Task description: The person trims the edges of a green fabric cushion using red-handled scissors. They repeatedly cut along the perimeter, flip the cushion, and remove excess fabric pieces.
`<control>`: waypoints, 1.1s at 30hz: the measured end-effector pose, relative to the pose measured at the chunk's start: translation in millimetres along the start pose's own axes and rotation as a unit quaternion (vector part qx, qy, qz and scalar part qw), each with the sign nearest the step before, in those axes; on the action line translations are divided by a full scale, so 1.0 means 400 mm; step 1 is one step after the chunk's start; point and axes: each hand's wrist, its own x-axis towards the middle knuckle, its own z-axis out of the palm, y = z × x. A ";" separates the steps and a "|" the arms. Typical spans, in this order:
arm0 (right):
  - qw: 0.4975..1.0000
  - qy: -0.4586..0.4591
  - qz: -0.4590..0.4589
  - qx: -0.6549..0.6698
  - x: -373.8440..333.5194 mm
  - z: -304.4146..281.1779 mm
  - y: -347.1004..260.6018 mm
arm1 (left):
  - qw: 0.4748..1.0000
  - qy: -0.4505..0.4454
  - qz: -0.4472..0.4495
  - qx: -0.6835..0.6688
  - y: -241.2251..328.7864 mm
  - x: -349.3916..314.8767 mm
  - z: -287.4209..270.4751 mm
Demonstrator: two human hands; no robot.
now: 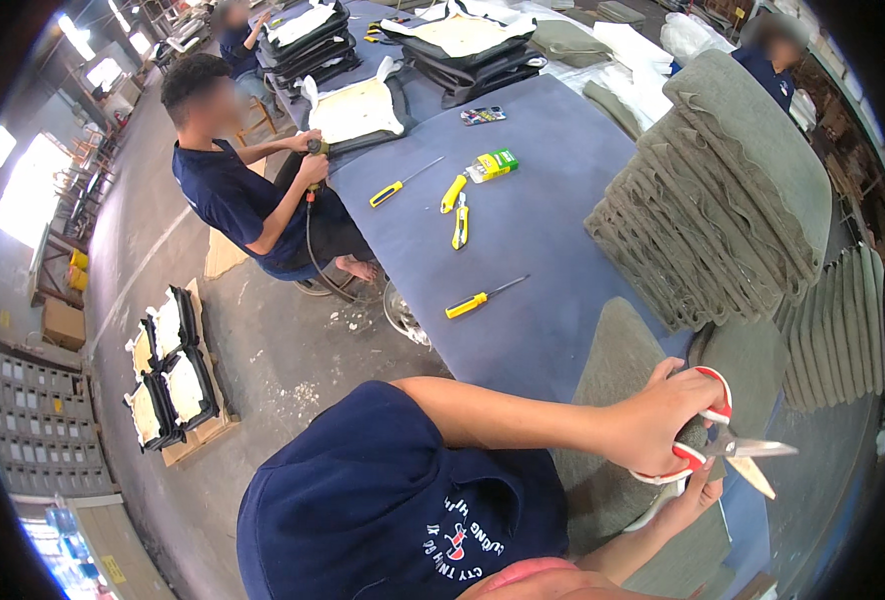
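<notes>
My left hand [653, 425] has its fingers through the red and white handles of a pair of scissors [761, 449]. The blades are spread and point right. Just below, my right hand [685, 508] is closed by the lower handle, its fingers on the edge of a grey-green fabric piece [603, 485] with a pale edge. Part of that grip is hidden behind the scissors and my left hand. More grey-green fabric [623, 370] lies under my left forearm at the table's near edge.
Tall stacks of folded grey-green fabric [703, 220] stand right. On the blue-grey table [553, 230] lie yellow screwdrivers [468, 305], yellow cutters [461, 225] and a green-yellow packet [493, 165]. A co-worker [233, 190] at left holds a hosed tool near a black-and-cream cushion [353, 112].
</notes>
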 end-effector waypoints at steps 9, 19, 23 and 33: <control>1.000 0.019 -0.010 -0.019 0.001 -0.043 0.030 | 0.999 -0.025 0.029 -0.023 -0.009 0.005 0.007; 1.000 0.023 0.020 0.006 0.006 -0.048 0.008 | 0.996 -0.056 0.051 -0.047 -0.035 0.017 0.018; 0.999 0.006 0.036 0.017 0.005 -0.037 -0.021 | 0.988 -0.107 0.072 -0.085 -0.050 0.029 0.000; 0.997 0.014 0.041 0.056 0.019 -0.033 -0.018 | 0.980 -0.156 -0.003 -0.126 -0.018 0.053 -0.041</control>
